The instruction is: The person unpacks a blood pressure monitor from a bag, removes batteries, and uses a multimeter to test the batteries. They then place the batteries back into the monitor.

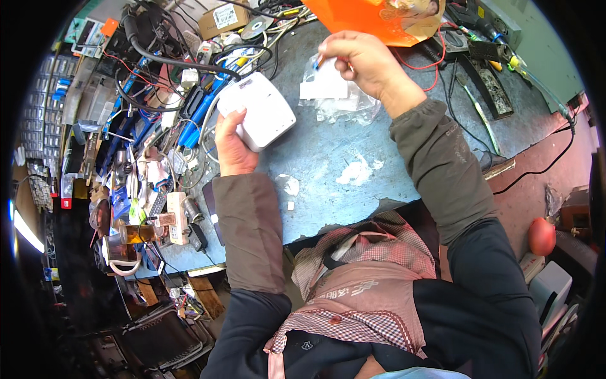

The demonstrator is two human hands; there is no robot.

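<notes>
My left hand (pixel 232 144) grips a white, rounded square plastic box (pixel 257 108) by its near edge, holding it tilted above the blue worktop (pixel 328 170). My right hand (pixel 360 60) is raised farther back, fingers pinched on a small clear plastic bag (pixel 323 82) with a white card inside; a small blue piece shows at my fingertips. More crumpled clear plastic (pixel 350 108) lies on the worktop just under that hand.
A heap of cables, blue tools and small parts (pixel 158 114) crowds the left side. An orange sheet (pixel 372 19) sits at the back. Soldering tools and wires (pixel 480 76) lie to the right. White paint patches (pixel 356 170) mark the worktop.
</notes>
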